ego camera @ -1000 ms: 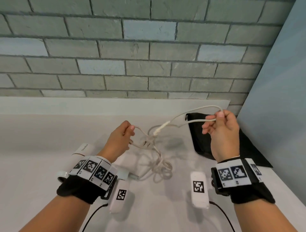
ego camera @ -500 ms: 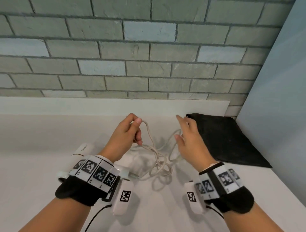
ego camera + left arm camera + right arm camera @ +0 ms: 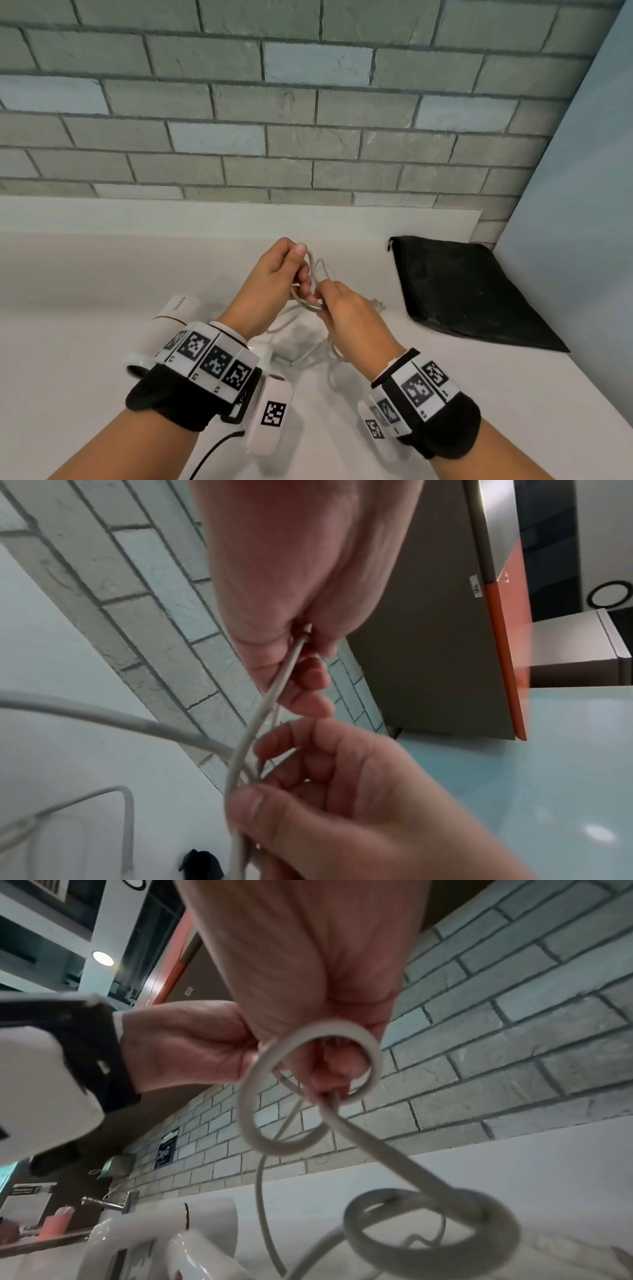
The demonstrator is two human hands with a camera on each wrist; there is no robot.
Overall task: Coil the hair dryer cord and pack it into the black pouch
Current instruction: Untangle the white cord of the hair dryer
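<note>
The white hair dryer (image 3: 180, 308) lies on the white counter, mostly hidden behind my left wrist. Its white cord (image 3: 313, 265) rises in loops between my hands. My left hand (image 3: 284, 270) pinches the gathered loops above the counter, thumb on top. My right hand (image 3: 337, 308) sits just below and right of it, fingers curled round a strand of the cord (image 3: 342, 1123). In the left wrist view the cord (image 3: 274, 693) runs from my left fingers down into my right hand (image 3: 308, 791). The plug (image 3: 376, 303) peeks out right of my right hand. The black pouch (image 3: 462, 287) lies flat to the right.
A grey brick wall (image 3: 308, 120) backs the counter, and a pale blue panel (image 3: 582, 205) closes the right side beyond the pouch. The right wrist view shows a tap (image 3: 106, 1203) and a pink bottle (image 3: 55, 1226) far off to the left.
My right hand let go of the raised cord, swung left and down, and now grips the cord just under my left hand. My left hand lifted slightly with the loops.
</note>
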